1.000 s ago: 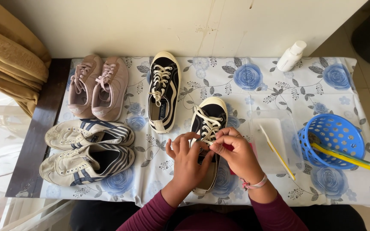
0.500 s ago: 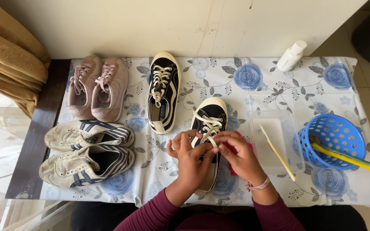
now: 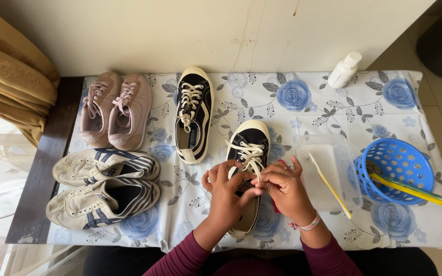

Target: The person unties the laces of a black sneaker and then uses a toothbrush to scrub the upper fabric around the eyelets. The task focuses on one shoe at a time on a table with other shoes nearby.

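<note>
Black sneaker [image 3: 248, 153] lies toe-away on the flowered desk [image 3: 333, 102], between its laced twin [image 3: 194, 120] and a clear tray [image 3: 328, 174]. Both hands meet over its tongue: left hand [image 3: 227, 190] and right hand [image 3: 285, 189] each closed, pinching the white lace [image 3: 249, 153]. Judging by the tight pinch, a slipped lace end could loosen the crossings, or a hard tug could skew them
</note>
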